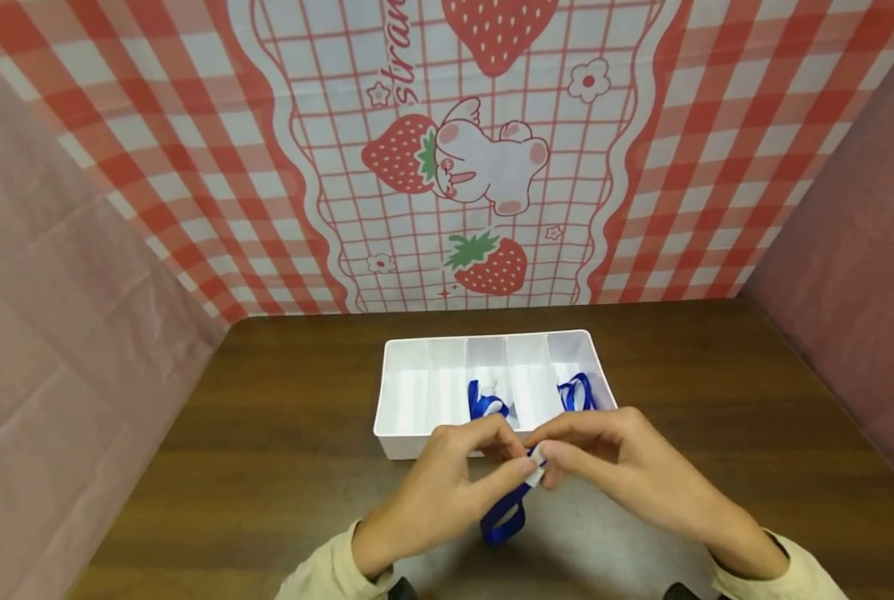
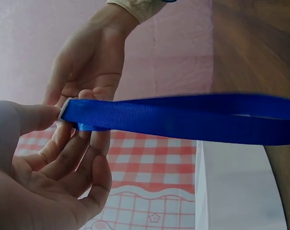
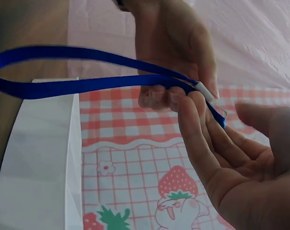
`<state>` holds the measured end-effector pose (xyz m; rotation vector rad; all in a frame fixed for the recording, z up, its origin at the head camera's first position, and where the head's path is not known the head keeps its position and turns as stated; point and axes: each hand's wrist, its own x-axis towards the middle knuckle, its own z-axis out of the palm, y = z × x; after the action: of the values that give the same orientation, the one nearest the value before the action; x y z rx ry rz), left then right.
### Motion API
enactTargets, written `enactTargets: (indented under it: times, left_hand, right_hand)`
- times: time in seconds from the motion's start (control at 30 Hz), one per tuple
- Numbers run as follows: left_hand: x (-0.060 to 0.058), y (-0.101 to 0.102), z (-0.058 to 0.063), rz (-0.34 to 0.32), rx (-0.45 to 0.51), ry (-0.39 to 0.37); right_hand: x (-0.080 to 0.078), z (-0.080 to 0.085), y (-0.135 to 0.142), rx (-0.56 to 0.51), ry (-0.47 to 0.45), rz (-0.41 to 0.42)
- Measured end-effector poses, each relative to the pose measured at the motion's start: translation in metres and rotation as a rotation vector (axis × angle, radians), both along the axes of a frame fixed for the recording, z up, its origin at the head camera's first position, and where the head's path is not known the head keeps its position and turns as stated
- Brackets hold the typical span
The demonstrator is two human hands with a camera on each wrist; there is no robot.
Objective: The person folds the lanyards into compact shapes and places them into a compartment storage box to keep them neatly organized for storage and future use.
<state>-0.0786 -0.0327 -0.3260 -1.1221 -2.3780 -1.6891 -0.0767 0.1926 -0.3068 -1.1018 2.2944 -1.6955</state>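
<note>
A short blue lanyard [image 1: 502, 517], a ribbon loop with a small white end fitting [image 1: 536, 467], hangs between my two hands in front of the box. My left hand [image 1: 454, 479] pinches it at the white fitting, thumb on top. From the other side, my right hand [image 1: 626, 467] holds the same end, its thumb and fingertips right at the fitting. In the left wrist view the ribbon [image 2: 159, 117] stretches away from the fingers as a loop. The right wrist view shows the white fitting [image 3: 204, 92] beside the fingertips, with the ribbon's end partly hidden behind them.
Just beyond my hands stands a white compartment box [image 1: 414, 446] on the brown table [image 1: 267, 467]. One blue lanyard [image 1: 486, 404] lies in its middle compartment, another blue ribbon loop [image 1: 577, 392] in the rightmost. A checked strawberry cloth [image 1: 327, 208] hangs behind.
</note>
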Motion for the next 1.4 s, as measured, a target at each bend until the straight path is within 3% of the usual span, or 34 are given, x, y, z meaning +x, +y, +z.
enactTargets:
  times: [0.3, 0.4, 0.5, 0.6, 1.0, 1.4]
  left_hand:
    - [0.004, 0.003, 0.000, 0.008, 0.007, 0.180]
    - [0.007, 0.003, 0.000, 0.053, -0.047, 0.268]
    - [0.009, 0.004, 0.000, 0.127, -0.119, 0.408]
    - [0.011, 0.004, 0.000, 0.177, -0.156, 0.474]
    - [0.016, 0.004, 0.004, 0.237, -0.228, 0.494]
    - [0.012, 0.001, 0.005, 0.211, -0.184, 0.479]
  right_hand:
    - [0.009, 0.000, -0.007, -0.048, 0.172, -0.166]
    - [0.011, 0.000, -0.009, -0.058, 0.217, -0.226]
    - [0.014, 0.001, -0.012, -0.046, 0.265, -0.289]
    - [0.017, 0.003, -0.014, -0.005, 0.318, -0.346]
    - [0.020, 0.008, -0.017, -0.002, 0.329, -0.404]
    - [0.020, 0.011, -0.014, -0.028, 0.330, -0.444]
